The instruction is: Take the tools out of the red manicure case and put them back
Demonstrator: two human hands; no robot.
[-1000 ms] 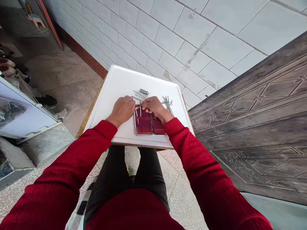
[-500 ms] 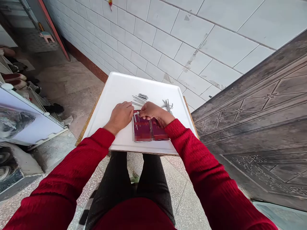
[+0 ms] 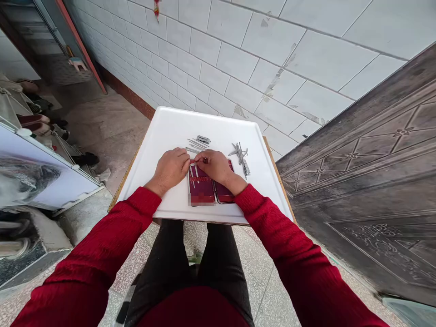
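A dark red manicure case [image 3: 202, 190] lies open on the white tabletop, with a couple of slim metal tools [image 3: 193, 175] standing in the elastic loops of its left half. My left hand [image 3: 171, 168] is closed at the top left corner of the case, thumb and fingertips against its edge. Over the top of the left half, my right hand [image 3: 215, 165] is pinched close to the left fingertips. Whatever sits in that pinch is hidden by the fingers. Beyond the hands lie several thin metal tools [image 3: 198, 145] and nail clippers [image 3: 203, 139].
Scissors and other metal tools [image 3: 240, 153] lie in a pile to the right of the case. The white tabletop [image 3: 143, 181] has a raised rim. A tiled wall [image 3: 204, 54] stands behind it, a carved dark panel [image 3: 357, 163] to the right, and a shoe rack [image 3: 51, 131] to the left.
My right hand has moved slightly left and up along the case, nearer my left fingertips. The tool pile on the right shows more fully. The camera view has shifted a little.
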